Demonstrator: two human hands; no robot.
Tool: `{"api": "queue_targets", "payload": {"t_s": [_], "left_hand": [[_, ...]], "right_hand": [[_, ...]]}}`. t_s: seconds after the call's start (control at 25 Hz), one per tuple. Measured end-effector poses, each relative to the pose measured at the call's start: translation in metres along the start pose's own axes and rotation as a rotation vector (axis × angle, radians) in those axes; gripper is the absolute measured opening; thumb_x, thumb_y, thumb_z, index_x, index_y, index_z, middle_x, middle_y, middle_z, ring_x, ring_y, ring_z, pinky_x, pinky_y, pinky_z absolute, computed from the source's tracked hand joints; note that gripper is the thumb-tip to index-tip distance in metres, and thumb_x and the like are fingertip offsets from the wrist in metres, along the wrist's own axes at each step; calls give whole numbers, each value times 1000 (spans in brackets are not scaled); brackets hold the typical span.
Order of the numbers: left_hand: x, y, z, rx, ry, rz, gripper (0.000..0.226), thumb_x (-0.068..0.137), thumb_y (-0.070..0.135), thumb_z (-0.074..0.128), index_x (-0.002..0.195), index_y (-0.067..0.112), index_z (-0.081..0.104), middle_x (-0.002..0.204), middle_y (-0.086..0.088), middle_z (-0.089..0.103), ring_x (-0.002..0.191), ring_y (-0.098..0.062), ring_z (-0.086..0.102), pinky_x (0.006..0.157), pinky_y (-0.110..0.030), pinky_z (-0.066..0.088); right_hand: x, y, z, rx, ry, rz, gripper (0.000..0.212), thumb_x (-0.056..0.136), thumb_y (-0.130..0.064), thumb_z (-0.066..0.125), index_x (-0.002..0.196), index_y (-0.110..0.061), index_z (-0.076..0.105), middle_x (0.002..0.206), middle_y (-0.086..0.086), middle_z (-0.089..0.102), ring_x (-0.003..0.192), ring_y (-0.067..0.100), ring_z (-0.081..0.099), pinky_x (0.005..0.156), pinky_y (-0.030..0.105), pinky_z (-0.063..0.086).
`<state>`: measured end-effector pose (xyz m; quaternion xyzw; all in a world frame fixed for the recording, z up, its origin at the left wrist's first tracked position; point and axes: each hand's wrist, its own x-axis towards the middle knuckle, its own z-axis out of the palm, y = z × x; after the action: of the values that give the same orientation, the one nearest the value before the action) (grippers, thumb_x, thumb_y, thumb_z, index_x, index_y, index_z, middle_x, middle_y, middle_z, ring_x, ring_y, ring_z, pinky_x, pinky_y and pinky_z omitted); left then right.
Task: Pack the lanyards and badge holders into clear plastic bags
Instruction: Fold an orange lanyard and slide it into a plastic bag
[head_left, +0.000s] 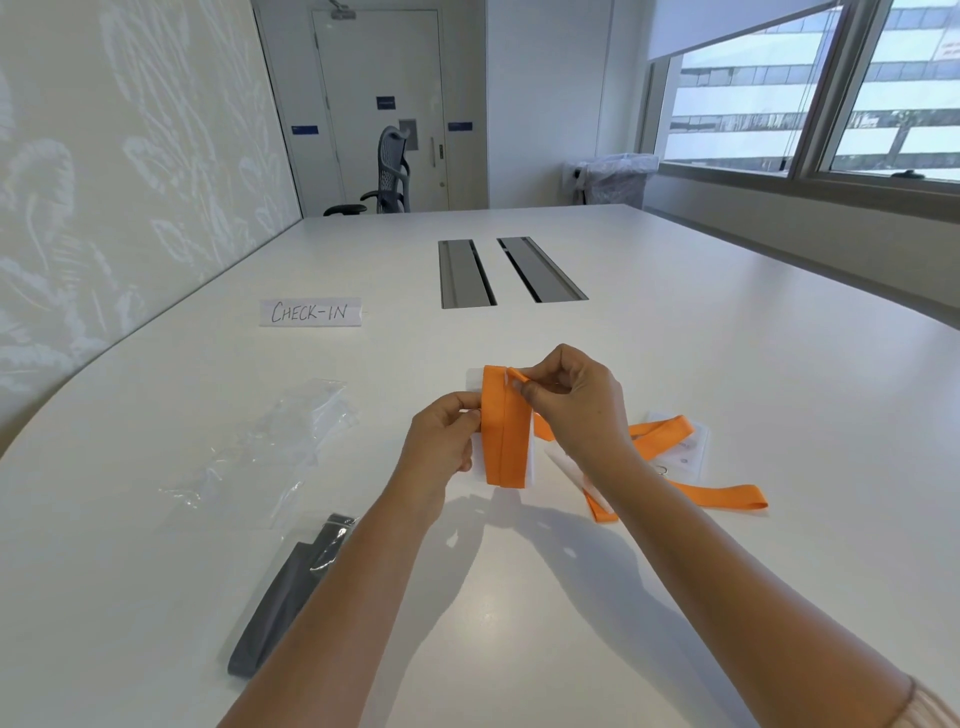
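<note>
Orange lanyard (506, 426) wound round badge holder (529, 460), held above tabletop (675, 322); left hand (441, 441) grips the edge, right hand (566, 410) fingers pinch the strap end; light, floppy, likely to unwind; hold across the wraps.

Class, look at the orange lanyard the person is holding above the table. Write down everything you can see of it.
The orange lanyard is a flat strap that looks like woven fabric, wound lengthwise in side-by-side bands around a clear badge holder, whose pale edges show beside it. It is held upright above the white table. The left hand grips its left edge; the right hand pinches the loose strap end at the top right.
</note>
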<state>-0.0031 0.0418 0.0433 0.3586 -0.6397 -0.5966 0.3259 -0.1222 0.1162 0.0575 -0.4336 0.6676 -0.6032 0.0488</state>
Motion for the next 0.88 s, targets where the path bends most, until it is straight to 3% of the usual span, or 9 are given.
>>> {"api": "queue_targets", "payload": {"t_s": [0.12,0.28,0.36,0.52,0.72,0.88], "left_hand": [[0,4,-8,46,-48,-3,22,94,5,43,94,15,62,65,-3,56,33,-4,34,45,-22,34],[-3,5,-8,93,-30,-47,32,90,-2,38,82,17,62,51,4,55,35,-5,43,51,-22,48],[-3,8,-6,110,13,-45,33,90,-2,38,79,19,61,63,0,59,43,-11,50,55,-24,53],[-3,11,-1,103,18,-69,27,91,0,36,100,8,60,85,-10,62,48,-19,51,74,-40,55],[-7,12,0,32,19,-75,31,88,-3,34,102,6,60,107,-16,61,50,-22,53,75,-40,53],[-7,11,1,10,13,-63,29,89,-4,34,93,10,60,102,-15,61,50,-21,53,69,-36,53]], "right_hand": [[1,1,0,-9,-27,-1,25,80,-15,72,66,-27,55,73,-10,66,65,0,58,54,3,42],[-1,2,4,-39,-62,-24,25,80,-14,71,67,-28,55,79,-9,67,72,1,62,61,8,46],[0,3,3,-35,-58,-13,25,80,-14,71,67,-28,54,78,-10,67,75,6,63,65,16,49],[2,7,2,-27,-55,11,21,80,-15,71,68,-24,56,80,-10,68,79,10,63,69,22,51],[1,12,5,31,-53,54,24,77,-13,73,64,-24,56,75,-19,66,73,0,61,59,8,44],[2,13,3,43,-31,57,25,74,-14,76,62,-23,57,72,-19,66,69,-4,60,57,4,42]]}}
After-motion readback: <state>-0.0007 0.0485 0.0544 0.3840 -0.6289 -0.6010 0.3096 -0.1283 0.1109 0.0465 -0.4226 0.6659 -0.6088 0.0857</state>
